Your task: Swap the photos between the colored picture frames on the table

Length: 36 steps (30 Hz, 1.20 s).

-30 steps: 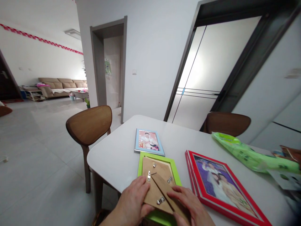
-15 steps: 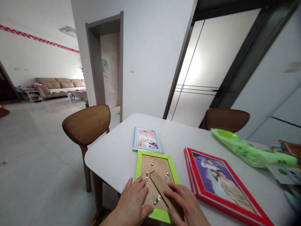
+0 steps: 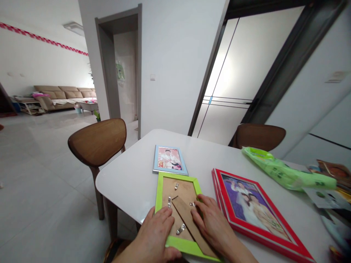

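A lime-green picture frame [image 3: 189, 248] lies back side up on the table, with a brown backing board [image 3: 182, 184] and a slanted stand flap [image 3: 189, 223]. Small metal clips sit around the board, among them a top clip [image 3: 176, 186], a left clip [image 3: 169, 201] and a lower clip [image 3: 181, 229]. My left hand [image 3: 156, 232] holds the frame's lower left corner, fingers over the left rail and thumb by the bottom rail. At the right clip [image 3: 192, 204], the fingertips of my right hand [image 3: 211, 219] are closed on the metal, partly covering it.
A light-blue framed photo [image 3: 170, 159] lies beyond the green frame. To the right are stacked red picture frames [image 3: 263, 215], a green plastic bag [image 3: 287, 173] and assorted packets. Wooden chairs stand at the left [image 3: 98, 142] and the far side [image 3: 259, 137] of the white table [image 3: 128, 186].
My right hand has moved up from the stand flap to the right clip, which now looks turned. The left hand stays on the frame. The view has shifted slightly.
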Tool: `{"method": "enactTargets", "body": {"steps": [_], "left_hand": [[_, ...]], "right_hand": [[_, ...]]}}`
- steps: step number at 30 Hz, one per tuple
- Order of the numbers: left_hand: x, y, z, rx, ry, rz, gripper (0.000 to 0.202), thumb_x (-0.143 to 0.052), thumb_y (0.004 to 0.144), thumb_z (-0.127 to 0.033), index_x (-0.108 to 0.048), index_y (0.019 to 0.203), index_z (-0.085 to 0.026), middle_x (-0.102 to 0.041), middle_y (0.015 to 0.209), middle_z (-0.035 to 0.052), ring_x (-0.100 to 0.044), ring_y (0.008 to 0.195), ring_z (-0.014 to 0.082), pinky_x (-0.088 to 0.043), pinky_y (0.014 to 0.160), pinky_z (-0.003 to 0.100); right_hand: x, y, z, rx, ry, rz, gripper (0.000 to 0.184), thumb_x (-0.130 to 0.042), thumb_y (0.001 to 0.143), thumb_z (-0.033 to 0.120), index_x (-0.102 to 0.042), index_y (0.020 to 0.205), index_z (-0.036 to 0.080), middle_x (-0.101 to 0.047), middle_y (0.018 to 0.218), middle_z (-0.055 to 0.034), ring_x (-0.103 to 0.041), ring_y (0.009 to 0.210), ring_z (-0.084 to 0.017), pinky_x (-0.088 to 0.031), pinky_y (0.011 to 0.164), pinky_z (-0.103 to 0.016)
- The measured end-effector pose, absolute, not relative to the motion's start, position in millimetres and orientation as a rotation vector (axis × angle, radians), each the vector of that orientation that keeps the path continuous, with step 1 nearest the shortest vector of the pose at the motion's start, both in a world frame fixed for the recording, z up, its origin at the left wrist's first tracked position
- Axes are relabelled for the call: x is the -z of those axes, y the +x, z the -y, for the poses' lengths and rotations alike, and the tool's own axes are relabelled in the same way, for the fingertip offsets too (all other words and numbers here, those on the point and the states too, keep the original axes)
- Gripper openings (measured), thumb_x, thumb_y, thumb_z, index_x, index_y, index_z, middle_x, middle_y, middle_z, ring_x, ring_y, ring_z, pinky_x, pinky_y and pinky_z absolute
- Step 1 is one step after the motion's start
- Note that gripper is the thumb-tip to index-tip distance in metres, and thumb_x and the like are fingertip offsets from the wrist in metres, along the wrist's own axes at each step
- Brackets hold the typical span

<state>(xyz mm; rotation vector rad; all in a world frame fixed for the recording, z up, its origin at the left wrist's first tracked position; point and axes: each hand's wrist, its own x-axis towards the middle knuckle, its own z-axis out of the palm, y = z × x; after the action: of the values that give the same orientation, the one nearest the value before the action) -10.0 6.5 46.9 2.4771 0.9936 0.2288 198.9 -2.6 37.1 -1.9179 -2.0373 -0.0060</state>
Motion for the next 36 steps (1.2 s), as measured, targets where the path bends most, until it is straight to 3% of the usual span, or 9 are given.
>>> {"method": "enactTargets", "body": {"steps": [5,10,14,21,27,36], "left_hand": [[-44,-11,-6,-0.229,2.463,-0.999,0.063,-0.062,0.063,-0.048,-0.045,0.115,-0.017,-0.035,0.131,0.0101,-0.029,0.12,0.0226,-0.017,0.1,0.043],[-39,-13,-6,-0.251,2.466,-0.974,0.059,-0.063,0.064,-0.047,-0.045,0.113,-0.02,-0.034,0.132,0.0086,-0.028,0.121,0.0222,-0.016,0.1,0.043],[-37,-13,-7,-0.257,2.465,-0.973,0.057,-0.063,0.063,-0.047,-0.046,0.11,-0.02,-0.035,0.131,0.0078,-0.028,0.121,0.0221,-0.017,0.1,0.043],[-34,-12,-8,-0.308,2.475,-0.964,0.056,-0.064,0.062,-0.047,-0.048,0.109,-0.021,-0.037,0.13,0.0075,-0.03,0.12,0.022,-0.017,0.1,0.042],[-32,-14,-7,-0.366,2.474,-0.959,0.055,-0.066,0.06,-0.046,-0.05,0.106,-0.019,-0.041,0.127,0.0079,-0.034,0.117,0.0228,-0.018,0.1,0.041],[-32,-16,-8,-0.511,2.423,-0.854,0.045,-0.07,0.06,-0.038,-0.052,0.098,-0.022,-0.052,0.111,0.0024,-0.044,0.104,0.0203,-0.023,0.097,0.033]], "right_hand": [[-36,199,13,-0.006,-1.861,2.06,0.034,-0.039,0.079,0.032,-0.057,0.101,0.014,-0.05,0.113,-0.0141,-0.044,0.104,-0.025,-0.034,0.089,-0.041],[-43,180,32,-0.151,-1.497,2.303,0.027,-0.043,0.078,0.029,-0.058,0.101,0.029,-0.048,0.119,-0.0038,-0.04,0.109,-0.021,-0.033,0.091,-0.039],[-46,174,39,-0.211,-1.452,2.377,0.025,-0.044,0.077,0.031,-0.059,0.096,0.032,-0.048,0.12,-0.0012,-0.038,0.112,-0.022,-0.032,0.092,-0.04],[-45,178,35,-0.222,-1.44,2.376,0.028,-0.044,0.077,0.033,-0.058,0.101,0.029,-0.05,0.118,-0.004,-0.04,0.109,-0.023,-0.033,0.091,-0.041],[-45,159,2,-0.174,-1.601,2.186,0.031,-0.041,0.078,0.023,-0.055,0.105,0.018,-0.055,0.106,-0.0087,-0.047,0.096,-0.02,-0.036,0.085,-0.036],[-52,136,-18,-0.306,-1.527,2.259,0.027,-0.038,0.079,0.015,-0.061,0.091,0.022,-0.057,0.098,-0.0032,-0.045,0.092,-0.018,-0.033,0.08,-0.033]]}}
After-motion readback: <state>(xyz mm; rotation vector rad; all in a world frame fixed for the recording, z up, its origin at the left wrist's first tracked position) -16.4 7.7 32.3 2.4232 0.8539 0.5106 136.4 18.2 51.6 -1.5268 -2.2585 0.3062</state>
